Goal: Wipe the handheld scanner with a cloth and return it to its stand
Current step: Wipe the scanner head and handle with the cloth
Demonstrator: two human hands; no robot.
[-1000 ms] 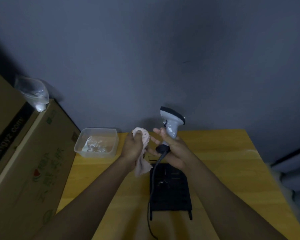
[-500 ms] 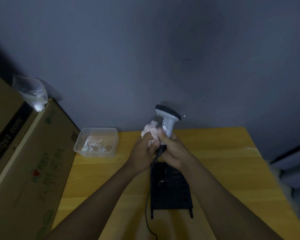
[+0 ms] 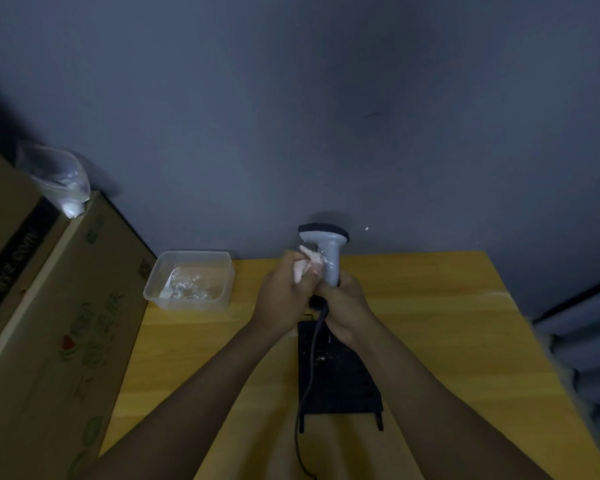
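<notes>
The grey handheld scanner (image 3: 329, 249) with a black head stands upright above the yellow table, its lower handle gripped in my right hand (image 3: 343, 306). My left hand (image 3: 284, 294) holds a bunched pale pink cloth (image 3: 309, 263) pressed against the left side of the scanner's handle. The scanner's dark cable (image 3: 309, 368) hangs down from the handle over the black stand (image 3: 340, 375), which lies flat on the table below my hands.
A clear plastic container (image 3: 191, 280) sits at the table's (image 3: 447, 323) back left. Large cardboard boxes (image 3: 49, 323) rise along the left edge, with a clear plastic bag (image 3: 58, 180) on top. A grey wall runs behind the table.
My left hand has brought the cloth from beside the scanner onto its handle. The scanner has shifted slightly left and turned, and both hands have closed together around it.
</notes>
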